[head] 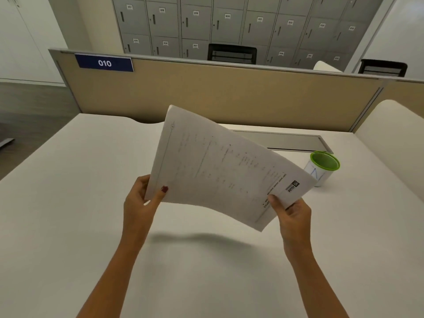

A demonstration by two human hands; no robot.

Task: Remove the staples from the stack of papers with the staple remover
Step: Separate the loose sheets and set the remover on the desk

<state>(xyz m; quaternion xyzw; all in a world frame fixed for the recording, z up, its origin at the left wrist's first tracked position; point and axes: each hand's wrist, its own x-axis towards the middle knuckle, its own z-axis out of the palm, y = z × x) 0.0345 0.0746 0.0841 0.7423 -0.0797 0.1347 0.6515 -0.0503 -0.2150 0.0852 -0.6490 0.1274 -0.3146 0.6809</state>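
Holding the papers (220,166) above the desk (68,214), left hand (140,203) and right hand (292,212) pinch near corners; no staple remover visible, so removal seems unstarted.

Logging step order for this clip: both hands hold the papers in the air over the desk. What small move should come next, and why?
Probably lay the papers flat on the desk. The left hand and right hand each pinch a corner, so neither is free for a tool, and the sheets sag and cast a shadow below. No staple remover is in view; the green-rimmed cup stands to the right.
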